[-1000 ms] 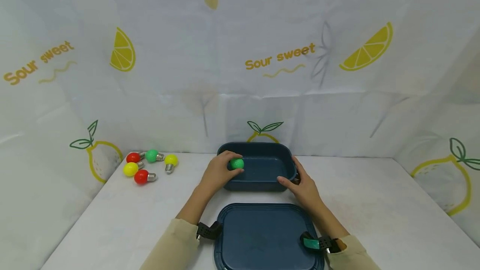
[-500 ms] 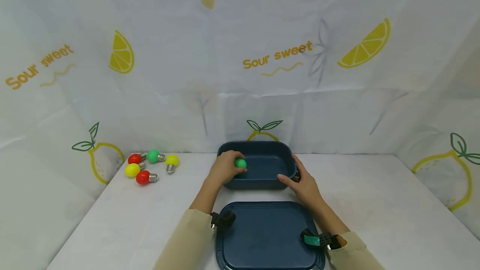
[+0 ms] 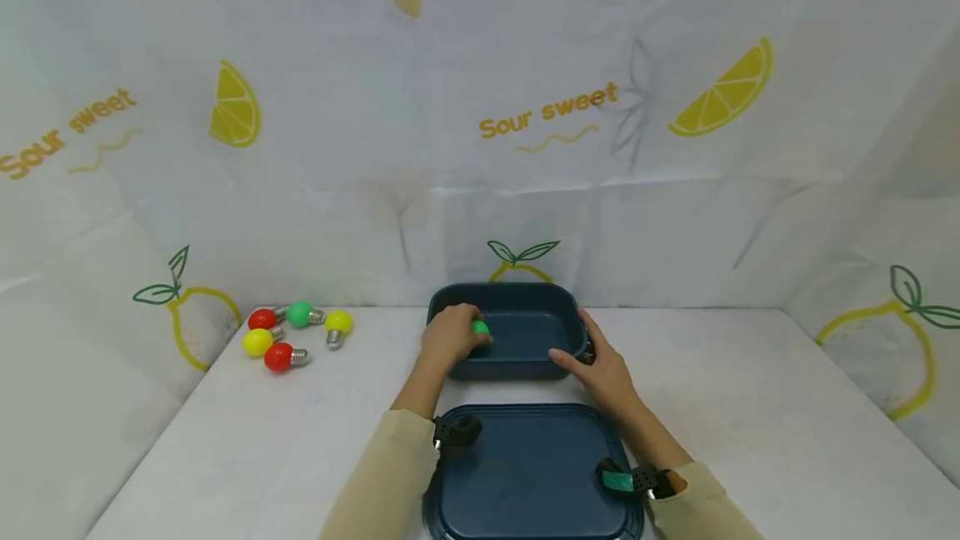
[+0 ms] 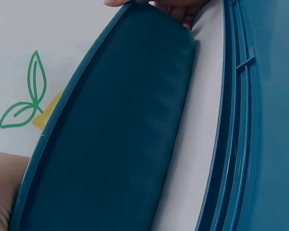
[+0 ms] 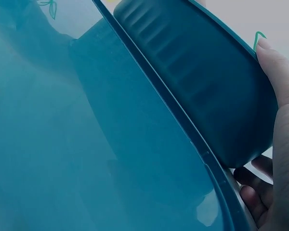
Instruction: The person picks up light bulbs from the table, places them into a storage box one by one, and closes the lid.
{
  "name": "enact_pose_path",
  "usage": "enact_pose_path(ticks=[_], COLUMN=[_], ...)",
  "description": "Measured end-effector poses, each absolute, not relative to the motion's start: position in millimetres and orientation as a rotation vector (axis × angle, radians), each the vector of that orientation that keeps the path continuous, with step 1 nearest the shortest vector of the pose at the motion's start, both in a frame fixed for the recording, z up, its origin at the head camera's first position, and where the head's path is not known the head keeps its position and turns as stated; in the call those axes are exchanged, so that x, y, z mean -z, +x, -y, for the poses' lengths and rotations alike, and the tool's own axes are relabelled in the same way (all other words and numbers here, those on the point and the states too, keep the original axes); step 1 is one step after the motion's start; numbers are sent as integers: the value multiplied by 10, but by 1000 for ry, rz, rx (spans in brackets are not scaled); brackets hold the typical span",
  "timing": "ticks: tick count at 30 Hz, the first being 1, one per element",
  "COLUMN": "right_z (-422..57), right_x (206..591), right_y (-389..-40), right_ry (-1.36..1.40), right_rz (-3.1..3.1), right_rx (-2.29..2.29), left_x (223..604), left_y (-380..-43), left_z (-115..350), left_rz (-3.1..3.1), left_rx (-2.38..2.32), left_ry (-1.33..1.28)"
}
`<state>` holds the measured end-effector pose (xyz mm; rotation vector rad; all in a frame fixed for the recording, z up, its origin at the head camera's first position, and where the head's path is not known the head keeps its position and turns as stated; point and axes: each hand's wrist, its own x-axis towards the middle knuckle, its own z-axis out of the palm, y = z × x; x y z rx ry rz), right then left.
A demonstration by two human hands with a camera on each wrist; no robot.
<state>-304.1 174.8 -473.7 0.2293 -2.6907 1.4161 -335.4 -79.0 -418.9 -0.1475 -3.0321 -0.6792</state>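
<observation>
Left hand (image 3: 450, 336) pinches a green bulb (image 3: 480, 327) over a blue dish (image 3: 517, 369); right hand (image 3: 609, 369) grips the dish's right end.
White table (image 3: 750, 407), lemon-print backdrop (image 3: 337, 132).

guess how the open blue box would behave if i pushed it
The open blue box would probably slide rather than tip, since it looks low and broad. It also seems stiff: its walls show no visible bend where the right hand grips it.

Left lettering (image 3: 78, 122): "Sour sweet", printed in orange, climbing toward the right on the white backdrop (image 3: 337, 123), its start at the head view's edge.
Right lettering (image 3: 549, 112): "Sour sweet", also orange, sloping up more gently, on that backdrop, right of centre.
</observation>
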Motion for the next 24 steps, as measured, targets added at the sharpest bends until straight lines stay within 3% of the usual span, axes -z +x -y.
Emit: enact_pose_path(ticks=[15,24], right_z=[-1745,-1739], right_x=[4717,4714], right_y=[-3033,-3026], right_ry=[227,217], right_rz=[2700,2698], right_rx=[-1408,-1417], left_x=[4189,4175], left_y=[-3380,-3378], left_z=[773,852], left_rz=[3132,3040], left_rx=[465,727], left_ry=[-166,-268])
